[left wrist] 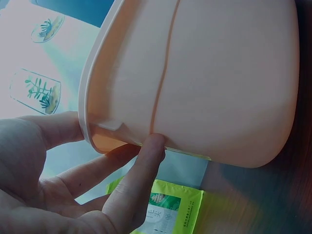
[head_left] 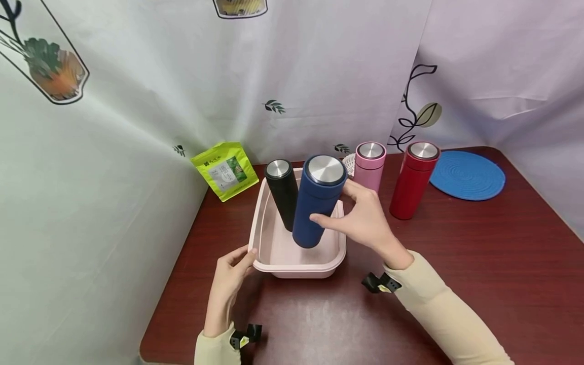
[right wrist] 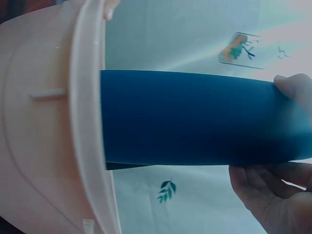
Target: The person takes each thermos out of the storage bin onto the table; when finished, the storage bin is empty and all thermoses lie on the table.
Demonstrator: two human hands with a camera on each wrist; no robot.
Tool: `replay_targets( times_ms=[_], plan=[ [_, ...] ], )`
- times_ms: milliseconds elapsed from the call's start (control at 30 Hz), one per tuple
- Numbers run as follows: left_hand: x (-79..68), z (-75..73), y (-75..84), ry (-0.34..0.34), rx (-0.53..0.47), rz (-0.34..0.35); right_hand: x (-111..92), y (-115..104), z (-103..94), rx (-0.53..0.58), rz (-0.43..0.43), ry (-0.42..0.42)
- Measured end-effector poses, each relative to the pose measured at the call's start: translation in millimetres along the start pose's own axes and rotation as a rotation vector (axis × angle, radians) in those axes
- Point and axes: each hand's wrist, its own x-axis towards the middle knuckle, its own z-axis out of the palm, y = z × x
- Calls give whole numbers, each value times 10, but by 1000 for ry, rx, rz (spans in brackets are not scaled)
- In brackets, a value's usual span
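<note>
My right hand point(head_left: 365, 218) grips a blue thermos bottle point(head_left: 317, 208) with a silver-topped lid, thumb on one side and fingers on the other. The bottle is tilted over the pale pink plastic basin point(head_left: 298, 267); in the right wrist view its lower end passes behind the basin's rim point(right wrist: 87, 117). Inside the basin a black thermos bottle point(head_left: 282, 190) stands leaning, partly hidden by the blue one. At the basin's near left corner, my left hand point(head_left: 230, 276) pinches the rim, thumb on top; in the left wrist view, fingers point(left wrist: 131, 185) lie against its outer wall.
Behind my right hand stand a pink thermos bottle point(head_left: 369, 170) and a red one point(head_left: 414, 182). A round blue placemat point(head_left: 467, 175) lies at the back right. A bright green pouch point(head_left: 225, 171) leans near the back left wall. White woven edging point(head_left: 349, 163) shows behind the basin.
</note>
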Motion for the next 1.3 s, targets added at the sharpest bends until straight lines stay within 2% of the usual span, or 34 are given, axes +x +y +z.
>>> replay_targets(
  times_ms=[167,600,767,867,967,1100,1300],
  plan=[
    [-9,-4,4,1,10,-5,-27,-43,-77,-38,-4,48],
    [-8,-2,4,13,22,-9,-109,-119,-329,60,2,157],
    [0,-2,-1,10,20,-4,-168,-136,-462,30,-4,211],
    [4,-2,-6,11,20,-1,-195,-142,-542,53,-22,253],
    [6,-3,-9,16,18,0,-214,-148,-619,142,-34,281],
    [11,-1,-11,17,10,2,-250,-159,-718,190,-46,312],
    [12,2,-15,20,3,1,-341,-147,-836,99,-28,370]
  ],
)
